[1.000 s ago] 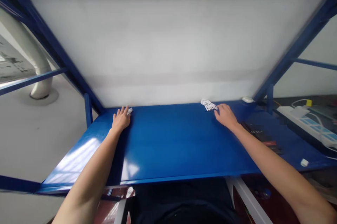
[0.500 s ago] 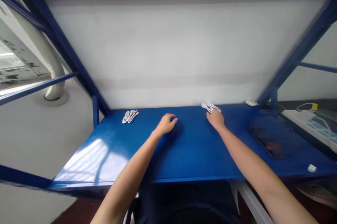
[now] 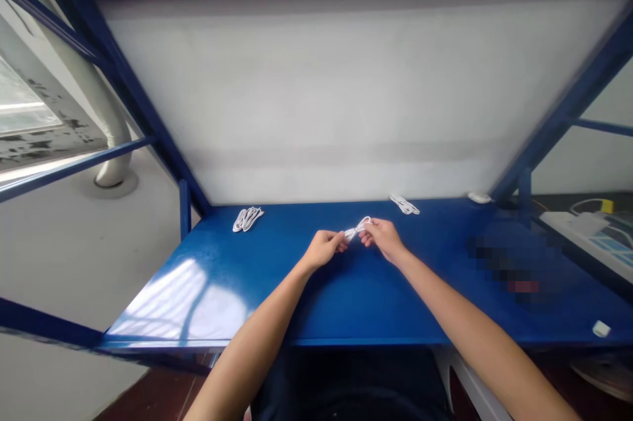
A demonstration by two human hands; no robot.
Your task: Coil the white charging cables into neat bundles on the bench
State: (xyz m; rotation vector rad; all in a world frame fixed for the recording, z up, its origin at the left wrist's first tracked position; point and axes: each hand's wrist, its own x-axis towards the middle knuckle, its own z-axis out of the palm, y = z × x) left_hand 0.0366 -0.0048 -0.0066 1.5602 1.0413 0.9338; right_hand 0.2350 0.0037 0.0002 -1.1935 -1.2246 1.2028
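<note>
My left hand (image 3: 326,248) and my right hand (image 3: 382,237) meet over the middle of the blue table (image 3: 277,289). Between them they pinch a small coiled white cable (image 3: 357,229), each hand closed on one end of it. A second coiled white cable (image 3: 247,218) lies at the table's back left, apart from both hands. A third white cable bundle (image 3: 404,204) lies at the back right, just beyond my right hand.
A white panel (image 3: 336,97) stands behind the table inside a blue frame. A small white object (image 3: 479,197) sits at the back right corner. A white block (image 3: 601,328) lies near the front right edge. A power strip (image 3: 588,236) lies on the bench to the right.
My left hand left the back-left cable and came to the middle. My right hand pulled back from the back-right bundle with one cable, and both hands now hold it.
</note>
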